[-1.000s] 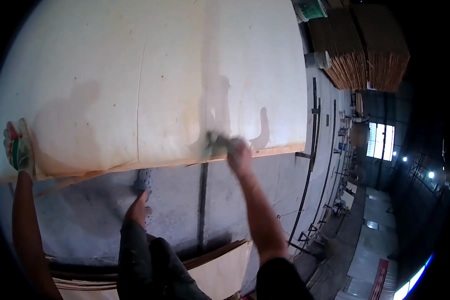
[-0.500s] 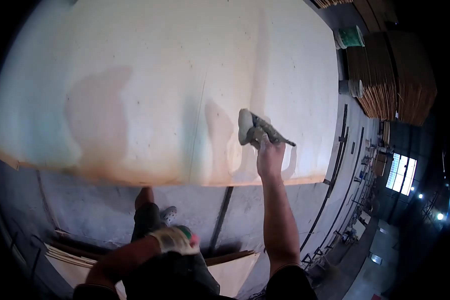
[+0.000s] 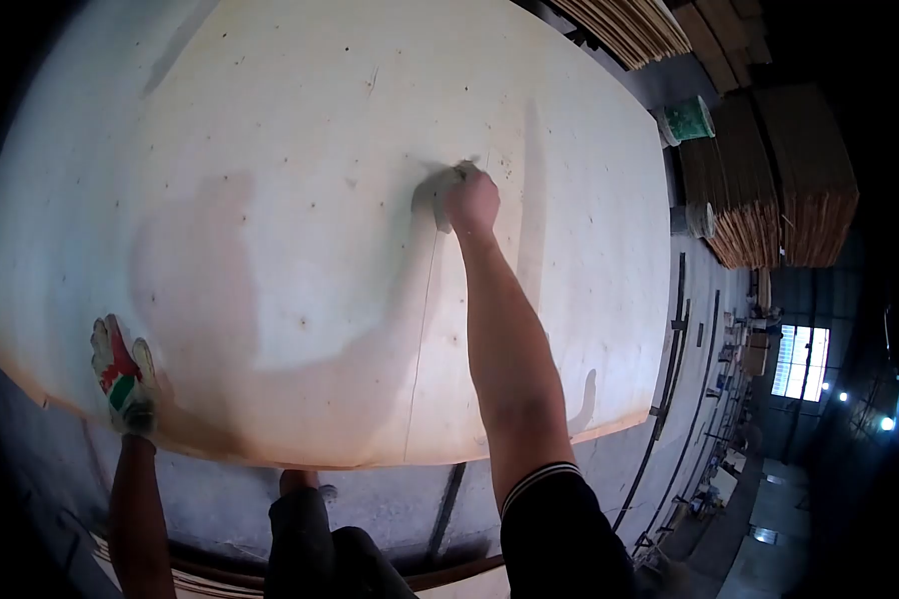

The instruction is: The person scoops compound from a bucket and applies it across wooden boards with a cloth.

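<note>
A large pale plywood sheet [image 3: 320, 270] lies before me, with small dark knots and a thin crack running down its middle. My right hand [image 3: 472, 200] is bare and closed around a putty knife [image 3: 443, 208], whose blade is at the sheet near the upper end of that crack. Most of the handle is hidden by my fist. My left hand [image 3: 122, 377], in a white glove with red and green patches, rests open with fingers spread on the sheet's near left edge.
Beyond the sheet's right side stand a green bucket [image 3: 689, 120] and a pale bucket [image 3: 699, 220]. Tall stacks of thin boards [image 3: 734, 205] rise behind them. More boards [image 3: 629, 30] are piled at the top. My leg [image 3: 300, 529] is by the near edge.
My right hand has moved up and left across the sheet with the putty knife, turning its blade down. My left hand has gone from near my body to the sheet's left edge and opened.
</note>
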### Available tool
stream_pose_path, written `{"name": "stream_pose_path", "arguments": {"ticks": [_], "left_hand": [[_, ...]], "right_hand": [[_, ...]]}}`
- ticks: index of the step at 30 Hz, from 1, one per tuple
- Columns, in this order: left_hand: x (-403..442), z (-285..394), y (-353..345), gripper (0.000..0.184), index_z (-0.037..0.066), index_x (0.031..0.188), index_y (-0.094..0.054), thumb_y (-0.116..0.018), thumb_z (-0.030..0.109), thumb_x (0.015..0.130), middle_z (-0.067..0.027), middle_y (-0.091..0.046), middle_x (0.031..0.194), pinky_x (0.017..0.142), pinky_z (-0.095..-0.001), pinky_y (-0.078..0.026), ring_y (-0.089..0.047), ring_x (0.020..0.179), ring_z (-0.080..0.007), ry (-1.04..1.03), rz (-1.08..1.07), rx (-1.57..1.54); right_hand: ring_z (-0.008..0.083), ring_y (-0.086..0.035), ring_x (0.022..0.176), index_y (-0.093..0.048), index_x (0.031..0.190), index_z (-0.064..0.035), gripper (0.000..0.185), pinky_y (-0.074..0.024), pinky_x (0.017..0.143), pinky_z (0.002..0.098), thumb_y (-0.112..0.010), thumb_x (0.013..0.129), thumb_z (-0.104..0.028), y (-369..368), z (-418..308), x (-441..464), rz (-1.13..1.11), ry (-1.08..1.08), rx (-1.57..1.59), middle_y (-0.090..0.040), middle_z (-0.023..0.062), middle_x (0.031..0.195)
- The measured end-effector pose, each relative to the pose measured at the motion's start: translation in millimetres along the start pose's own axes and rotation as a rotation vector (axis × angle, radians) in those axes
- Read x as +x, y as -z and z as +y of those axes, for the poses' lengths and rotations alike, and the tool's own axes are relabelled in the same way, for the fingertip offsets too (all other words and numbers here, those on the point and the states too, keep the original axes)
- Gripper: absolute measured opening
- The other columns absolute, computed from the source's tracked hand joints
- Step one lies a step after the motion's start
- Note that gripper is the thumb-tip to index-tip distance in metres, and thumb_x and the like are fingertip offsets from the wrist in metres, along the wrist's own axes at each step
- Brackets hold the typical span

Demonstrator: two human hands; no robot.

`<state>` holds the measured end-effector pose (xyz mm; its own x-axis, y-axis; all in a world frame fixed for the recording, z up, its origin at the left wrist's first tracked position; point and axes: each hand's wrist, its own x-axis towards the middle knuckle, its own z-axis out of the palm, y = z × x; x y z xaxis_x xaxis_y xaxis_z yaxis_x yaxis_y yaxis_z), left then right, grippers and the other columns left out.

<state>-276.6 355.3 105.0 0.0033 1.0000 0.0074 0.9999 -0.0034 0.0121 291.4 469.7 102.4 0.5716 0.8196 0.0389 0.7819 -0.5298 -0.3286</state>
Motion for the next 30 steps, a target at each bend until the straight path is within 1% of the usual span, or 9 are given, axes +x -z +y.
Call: {"name": "stream_pose_path", "arguments": {"ticks": [5,11,13,17,19,22,27,28,30], "left_hand": [[14.3,-5.1,-31.1,0.060,0.006,0.152,-0.038,-0.045,0.042,0.103,-0.0221,-0.037,0.155,0.118,-0.0508,-0.024,-0.032,0.145,-0.0401,0.018,0.122,-0.054],[-3.5,-22.9,-47.2,0.060,0.010,0.151,-0.039,-0.044,0.045,0.103,-0.0204,-0.039,0.155,0.116,-0.0506,-0.026,-0.034,0.144,-0.0399,-0.039,0.262,-0.010],[-3.3,-25.8,-53.8,0.061,0.011,0.151,-0.040,-0.044,0.047,0.103,-0.0203,-0.040,0.154,0.115,-0.0513,-0.029,-0.036,0.142,-0.0402,-0.053,0.287,0.000],[-10.5,-26.7,-48.5,0.061,0.012,0.149,-0.043,-0.046,0.049,0.102,-0.0202,-0.043,0.152,0.112,-0.0520,-0.032,-0.040,0.139,-0.0401,-0.042,0.290,-0.014],[-17.4,-29.2,-43.4,0.061,0.012,0.148,-0.044,-0.046,0.050,0.102,-0.0200,-0.044,0.151,0.112,-0.0521,-0.032,-0.041,0.138,-0.0398,-0.027,0.279,-0.035],[-22.8,-35.5,-40.6,0.059,0.012,0.147,-0.046,-0.047,0.049,0.101,-0.0196,-0.045,0.150,0.112,-0.0510,-0.033,-0.042,0.137,-0.0401,-0.014,0.303,0.028],[-22.5,-22.1,-14.5,0.054,0.012,0.145,-0.048,-0.049,0.045,0.102,-0.0182,-0.048,0.147,0.108,-0.0481,-0.039,-0.047,0.132,-0.0384,-0.148,0.285,0.006],[-32.7,-38.0,-33.3,0.054,0.012,0.145,-0.048,-0.049,0.045,0.102,-0.0182,-0.048,0.147,0.108,-0.0481,-0.039,-0.047,0.132,-0.0384,-0.143,0.276,0.025],[-78.9,-87.2,-155.4,0.054,0.015,0.147,-0.046,-0.049,0.044,0.102,-0.0136,-0.046,0.151,0.114,-0.0450,-0.034,-0.043,0.137,-0.0334,-0.239,0.084,-0.538]], "right_hand": [[0.0425,-0.066,0.094,-0.070,0.097,-0.0026,0.021,-0.0540,0.084,0.0478,-0.058,0.083,-0.012,29.6,21.2,-44.4,-0.193,0.175,0.060,-0.068,0.0222,0.098],[0.0403,-0.060,0.106,-0.068,0.109,-0.0042,0.041,-0.0523,0.090,0.0458,-0.064,0.069,0.002,62.8,78.4,-273.6,-0.383,0.437,0.068,-0.067,0.0198,0.107],[0.0382,-0.061,0.108,-0.068,0.117,-0.0052,0.047,-0.0521,0.093,0.0441,-0.063,0.071,0.003,76.2,76.6,-346.5,-0.230,0.471,0.141,-0.067,0.0175,0.113],[0.0393,-0.063,0.103,-0.069,0.118,-0.0075,0.046,-0.0523,0.091,0.0424,-0.058,0.075,0.007,68.5,69.3,-440.3,-0.142,0.277,0.124,-0.068,0.0160,0.112],[0.0395,-0.066,0.095,-0.069,0.115,-0.0048,0.037,-0.0539,0.085,0.0412,-0.056,0.082,0.005,67.3,79.5,-415.2,-0.355,-0.064,0.124,-0.070,0.0179,0.107],[0.0155,-0.066,0.089,-0.069,0.112,0.0025,0.026,-0.0524,0.079,0.0299,-0.059,0.088,-0.001,114.6,80.2,-386.9,-0.224,-0.054,0.557,-0.073,0.0093,0.099],[0.0223,-0.066,0.101,-0.062,0.122,0.0053,0.029,-0.0550,0.089,0.0385,-0.057,0.094,-0.004,148.0,78.7,-383.8,-0.275,-0.450,0.931,-0.068,0.0132,0.114],[0.0248,-0.065,0.104,-0.060,0.124,0.0054,0.031,-0.0552,0.092,0.0413,-0.058,0.095,-0.006,143.4,72.6,-388.2,-0.255,-0.504,1.048,-0.066,0.0151,0.118],[0.0261,-0.065,0.107,-0.058,0.129,0.0045,0.036,-0.0548,0.095,0.0425,-0.059,0.096,-0.011,138.5,61.1,-386.9,-0.298,-0.488,1.095,-0.064,0.0153,0.122]]}}
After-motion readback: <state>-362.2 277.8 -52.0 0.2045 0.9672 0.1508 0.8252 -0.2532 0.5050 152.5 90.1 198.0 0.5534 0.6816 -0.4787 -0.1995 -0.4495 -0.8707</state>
